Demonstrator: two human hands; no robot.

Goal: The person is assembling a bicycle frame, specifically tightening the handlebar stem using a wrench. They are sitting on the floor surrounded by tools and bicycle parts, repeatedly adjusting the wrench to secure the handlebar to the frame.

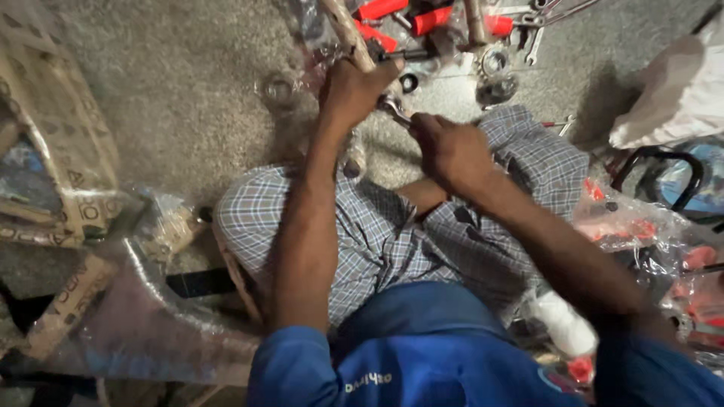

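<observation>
Printed brown cardboard box (53, 143) left, clear plastic bags (641, 226) right

Red-handled tools (422, 19) and loose spanners (532, 41) lie on the grey floor (188, 83) beyond the hands. A cardboard box (53, 151) stands far left of them; a white sack (675, 94) and plastic-wrapped red parts (641, 226) lie to their right.
</observation>
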